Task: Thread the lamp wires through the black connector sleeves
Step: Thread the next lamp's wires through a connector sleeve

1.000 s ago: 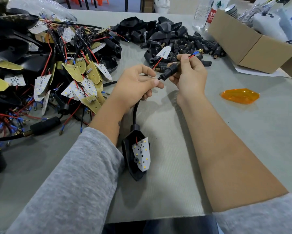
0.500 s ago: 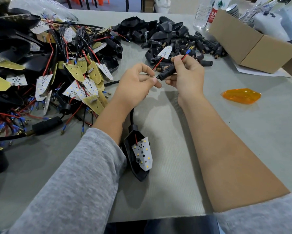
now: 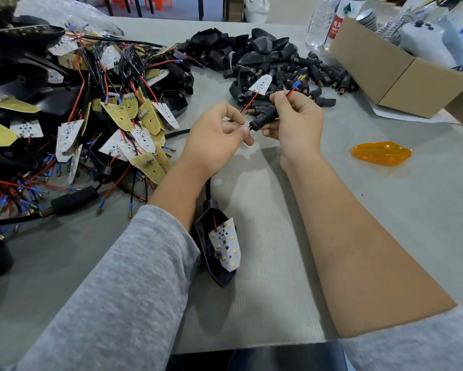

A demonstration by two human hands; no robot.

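For this lamp the threading looks nearly done: the right hand (image 3: 294,124) grips the black connector sleeve (image 3: 262,119) with the red wire (image 3: 290,92) emerging beyond it, the left hand (image 3: 217,135) pinches the cable at its mouth (many unthreaded lamps (image 3: 128,124) wait on the surface (image 3: 385,210)).

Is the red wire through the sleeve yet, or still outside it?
Through. The red wire with its blue tip emerges above the right hand, which grips the black connector sleeve; the left hand pinches at the sleeve's lower end.
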